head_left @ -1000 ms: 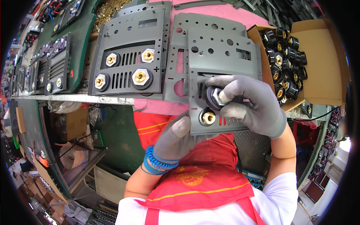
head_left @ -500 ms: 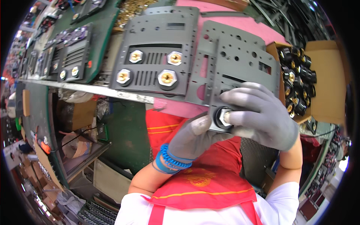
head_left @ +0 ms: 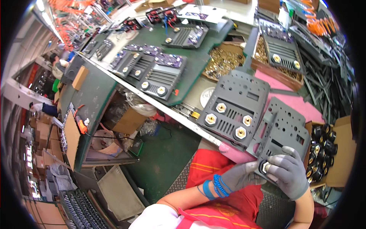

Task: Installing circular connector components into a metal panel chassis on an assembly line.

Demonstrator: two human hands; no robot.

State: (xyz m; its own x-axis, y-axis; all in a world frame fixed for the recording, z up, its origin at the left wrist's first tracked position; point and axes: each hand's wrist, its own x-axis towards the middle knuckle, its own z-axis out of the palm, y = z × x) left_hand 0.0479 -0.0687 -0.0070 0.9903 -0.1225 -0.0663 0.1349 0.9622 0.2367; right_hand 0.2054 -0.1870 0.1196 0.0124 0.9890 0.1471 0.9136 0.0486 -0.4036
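Observation:
A dark grey metal panel (head_left: pixel 286 131) with several round holes lies tilted toward me at the near right edge of the bench. At its lower left corner sits a black round socket with a silver hex nut (head_left: pixel 265 167). My right hand (head_left: pixel 289 173), in a grey glove, is closed with its fingertips on that nut. My left hand (head_left: pixel 238 177), also gloved, grips the panel's lower corner; some of its fingers are hidden beneath. Left of it stands another grey panel (head_left: pixel 238 93), fitted with several nuts with brass centres.
At the right is an open cardboard box (head_left: pixel 345 152) with several black sockets (head_left: pixel 322 147). Beyond lie dark metal strips (head_left: pixel 331 84) and a tray of small brass parts (head_left: pixel 225 61). More fitted panels (head_left: pixel 164 78) lie on the green mat (head_left: pixel 194 70). Pink sheeting (head_left: pixel 305 108) covers part of the bench.
The view has swung left and up, so the bench and hands appear lower and further right. Both hands stay at the panel's corner, the right fingers still on the nut.

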